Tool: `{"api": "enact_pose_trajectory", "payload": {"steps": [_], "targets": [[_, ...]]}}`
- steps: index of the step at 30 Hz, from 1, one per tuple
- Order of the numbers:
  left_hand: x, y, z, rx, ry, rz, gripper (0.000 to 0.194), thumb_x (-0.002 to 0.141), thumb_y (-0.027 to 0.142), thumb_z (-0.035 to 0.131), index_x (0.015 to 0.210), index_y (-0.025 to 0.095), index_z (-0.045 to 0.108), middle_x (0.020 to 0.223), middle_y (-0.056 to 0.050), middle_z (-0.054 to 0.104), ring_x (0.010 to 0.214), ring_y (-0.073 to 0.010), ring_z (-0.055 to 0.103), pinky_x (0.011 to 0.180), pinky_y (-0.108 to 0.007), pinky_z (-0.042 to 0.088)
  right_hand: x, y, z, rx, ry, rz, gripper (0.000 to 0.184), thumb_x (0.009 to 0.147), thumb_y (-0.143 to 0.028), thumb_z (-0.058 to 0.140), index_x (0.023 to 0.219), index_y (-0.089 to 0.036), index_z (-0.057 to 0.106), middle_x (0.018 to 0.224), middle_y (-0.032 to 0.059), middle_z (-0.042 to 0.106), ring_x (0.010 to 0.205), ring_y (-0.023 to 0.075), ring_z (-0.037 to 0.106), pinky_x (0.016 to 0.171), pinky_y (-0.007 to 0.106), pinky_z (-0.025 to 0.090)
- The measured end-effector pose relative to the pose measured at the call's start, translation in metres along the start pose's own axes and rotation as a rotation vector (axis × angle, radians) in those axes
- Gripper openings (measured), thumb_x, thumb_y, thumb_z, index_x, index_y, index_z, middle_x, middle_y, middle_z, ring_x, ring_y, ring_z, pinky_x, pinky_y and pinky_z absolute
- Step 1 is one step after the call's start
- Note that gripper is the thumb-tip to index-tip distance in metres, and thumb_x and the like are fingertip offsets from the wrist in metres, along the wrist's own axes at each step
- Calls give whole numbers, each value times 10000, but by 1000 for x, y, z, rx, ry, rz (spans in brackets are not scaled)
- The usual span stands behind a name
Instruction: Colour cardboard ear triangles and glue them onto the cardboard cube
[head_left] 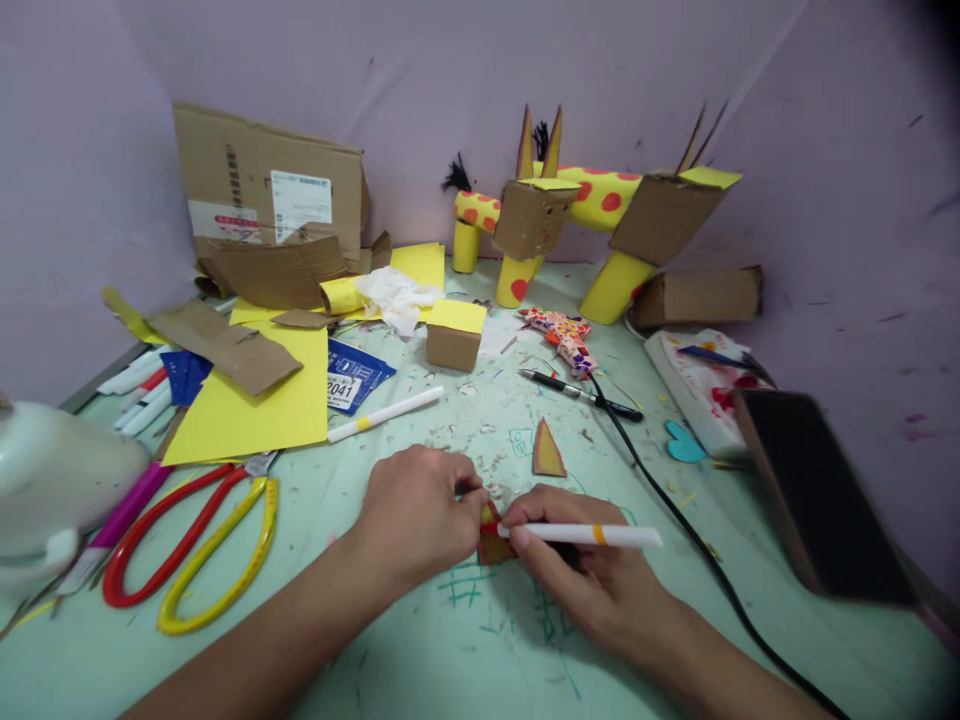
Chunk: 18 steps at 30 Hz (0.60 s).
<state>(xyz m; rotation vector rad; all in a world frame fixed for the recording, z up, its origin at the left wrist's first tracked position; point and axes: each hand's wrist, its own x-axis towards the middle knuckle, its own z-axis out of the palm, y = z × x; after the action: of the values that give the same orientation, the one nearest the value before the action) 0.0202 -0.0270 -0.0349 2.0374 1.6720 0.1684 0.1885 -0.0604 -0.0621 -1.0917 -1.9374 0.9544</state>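
My left hand (424,508) is closed in a pinch on a small yellow cardboard piece (495,545) with a reddish-brown edge. The fingers partly cover that piece, so its full shape is hidden. In my right hand (592,570) is a white marker (622,536) with an orange band, its tip end at the piece between both hands. Just beyond them lies a yellow cardboard triangle (550,450) with a brown border. A white marker cap or second marker (386,415) with a yellow band rests behind my left hand. Close by stands a small cardboard box (454,345) with a yellow top.
Scissors (187,550) with red and yellow handles lie left, near yellow paper (277,400). Cardboard giraffe-like figures (536,225) stand at the back. A black cable (682,520) runs past my right hand, beside a phone (821,490). A black pen (577,392) lies farther back.
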Motion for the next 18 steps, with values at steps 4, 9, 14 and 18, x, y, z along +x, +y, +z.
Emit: {"api": "enact_pose_trajectory", "payload": {"steps": [4, 9, 14, 18], "targets": [[0, 0, 0, 29, 6, 3, 215, 747, 325, 509, 743, 274, 718, 752, -6, 719, 744, -208, 631, 618, -305, 398, -2, 0, -1, 53, -33, 52, 154, 815, -152, 488, 685, -170, 570, 567, -7, 553, 501, 106, 465, 452, 215, 335], [-1, 0, 1, 29, 8, 10, 212, 743, 327, 510, 736, 279, 716, 745, -3, 717, 736, -207, 630, 616, -307, 400, -1, -2, -1, 33, -1, 42, 152, 820, -168, 497, 708, -161, 600, 581, 1, 564, 511, 110, 471, 459, 219, 341], [0, -1, 1, 22, 6, 3, 215, 742, 324, 506, 741, 280, 716, 756, -9, 719, 744, -214, 635, 629, -317, 423, -2, 0, -1, 39, -20, 42, 151, 820, -148, 495, 704, -159, 590, 574, -10, 547, 511, 102, 460, 466, 213, 335], [0, -1, 1, 21, 10, 5, 223, 747, 334, 499, 757, 284, 717, 774, -7, 723, 758, -218, 640, 644, -326, 435, -5, 1, -1, 100, -60, 75, 154, 808, -163, 499, 678, -159, 583, 555, -15, 528, 489, 97, 438, 438, 209, 307]]}}
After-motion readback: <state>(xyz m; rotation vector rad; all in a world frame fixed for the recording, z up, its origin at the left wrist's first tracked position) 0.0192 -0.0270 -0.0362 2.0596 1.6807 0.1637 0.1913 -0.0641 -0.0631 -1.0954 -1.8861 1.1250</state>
